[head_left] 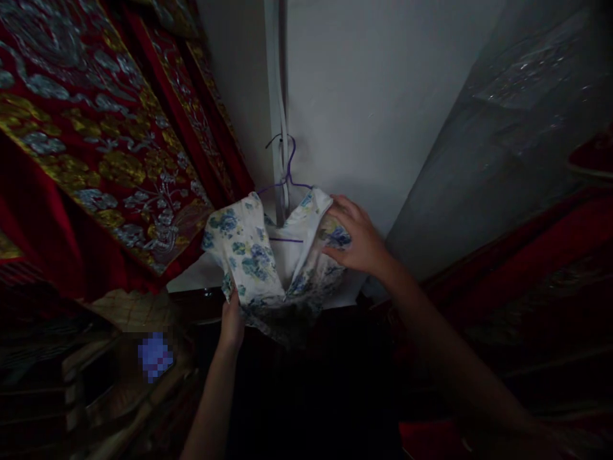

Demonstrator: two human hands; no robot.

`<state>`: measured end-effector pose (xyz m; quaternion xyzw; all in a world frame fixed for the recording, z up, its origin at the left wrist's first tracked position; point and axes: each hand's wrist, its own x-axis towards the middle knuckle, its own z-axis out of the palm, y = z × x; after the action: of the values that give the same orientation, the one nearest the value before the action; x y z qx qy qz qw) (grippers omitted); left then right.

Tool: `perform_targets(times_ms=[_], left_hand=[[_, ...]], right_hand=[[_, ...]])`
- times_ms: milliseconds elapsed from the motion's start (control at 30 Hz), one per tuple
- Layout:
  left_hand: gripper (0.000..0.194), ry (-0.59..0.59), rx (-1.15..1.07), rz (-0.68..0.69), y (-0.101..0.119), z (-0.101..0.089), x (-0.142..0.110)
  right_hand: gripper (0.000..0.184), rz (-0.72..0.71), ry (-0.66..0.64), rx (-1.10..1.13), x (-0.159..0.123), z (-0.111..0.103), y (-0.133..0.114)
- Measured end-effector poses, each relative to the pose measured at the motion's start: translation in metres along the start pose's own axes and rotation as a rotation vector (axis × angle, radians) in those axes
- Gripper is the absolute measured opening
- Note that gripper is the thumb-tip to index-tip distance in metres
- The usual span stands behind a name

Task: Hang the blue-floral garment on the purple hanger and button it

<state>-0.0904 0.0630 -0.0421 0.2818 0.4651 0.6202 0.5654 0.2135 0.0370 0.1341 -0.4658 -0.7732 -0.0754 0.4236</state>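
Observation:
A white garment with blue flowers (249, 252) hangs on a thin purple wire hanger (287, 182) hooked against a white wall. My left hand (232, 319) grips the garment's lower left edge from below, fingers closed on the cloth. My right hand (357, 239) rests on the garment's right shoulder, fingers curled over the fabric near the hanger's arm. The hem below is lost in shadow.
Red cloths embroidered in gold and silver (96, 128) hang at the left. A grey plastic-wrapped panel (502, 140) leans at the right, with red fabric (550, 255) below it. A white conduit (280, 83) runs up the wall. Dark wooden furniture (124, 390) stands at the lower left.

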Motion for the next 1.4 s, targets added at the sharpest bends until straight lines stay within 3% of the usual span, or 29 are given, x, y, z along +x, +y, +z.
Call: perform_targets(times_ms=[100, 167, 200, 233, 300, 400, 600, 833, 1000, 1233, 1333, 1400], left_hand=[[0.042, 0.009, -0.077, -0.05, -0.014, 0.006, -0.018], [0.041, 0.004, -0.124, -0.105, -0.018, 0.011, -0.027], [0.041, -0.009, -0.137, -0.139, -0.019, 0.013, -0.031], [0.041, -0.029, -0.142, -0.169, -0.02, 0.014, -0.035], [0.041, -0.061, -0.138, -0.197, -0.019, 0.014, -0.041], [0.043, -0.077, -0.117, -0.154, -0.013, 0.008, -0.047], [0.049, -0.062, -0.078, -0.054, -0.005, 0.0, -0.047], [0.05, -0.118, -0.088, -0.175, -0.027, 0.01, -0.057], [0.051, -0.114, -0.104, -0.182, -0.023, 0.006, -0.058], [0.048, -0.124, -0.157, -0.19, -0.017, 0.013, -0.067], [0.043, -0.05, -0.082, -0.092, -0.015, 0.013, -0.066], [0.046, 0.033, 0.053, 0.083, -0.013, 0.011, -0.067]], right_hand=[[0.043, 0.144, 0.181, 0.264, -0.032, 0.023, -0.023], [0.022, 0.419, 0.4, 0.435, -0.057, 0.061, -0.037], [0.022, 0.589, 0.468, 0.496, -0.069, 0.085, -0.043], [0.028, 0.73, 0.472, 0.548, -0.08, 0.108, -0.048], [0.033, 0.876, 0.359, 0.612, -0.098, 0.148, -0.057], [0.035, 0.922, 0.192, 0.637, -0.109, 0.176, -0.065], [0.042, 0.881, -0.008, 0.825, -0.117, 0.156, -0.064], [0.036, 0.93, 0.103, 0.946, -0.131, 0.151, -0.065], [0.028, 0.803, 0.058, 0.909, -0.128, 0.144, -0.069], [0.021, 0.833, 0.057, 0.936, -0.126, 0.146, -0.076], [0.022, 0.885, 0.009, 0.942, -0.127, 0.14, -0.073], [0.028, 0.891, -0.022, 0.97, -0.127, 0.133, -0.072]])
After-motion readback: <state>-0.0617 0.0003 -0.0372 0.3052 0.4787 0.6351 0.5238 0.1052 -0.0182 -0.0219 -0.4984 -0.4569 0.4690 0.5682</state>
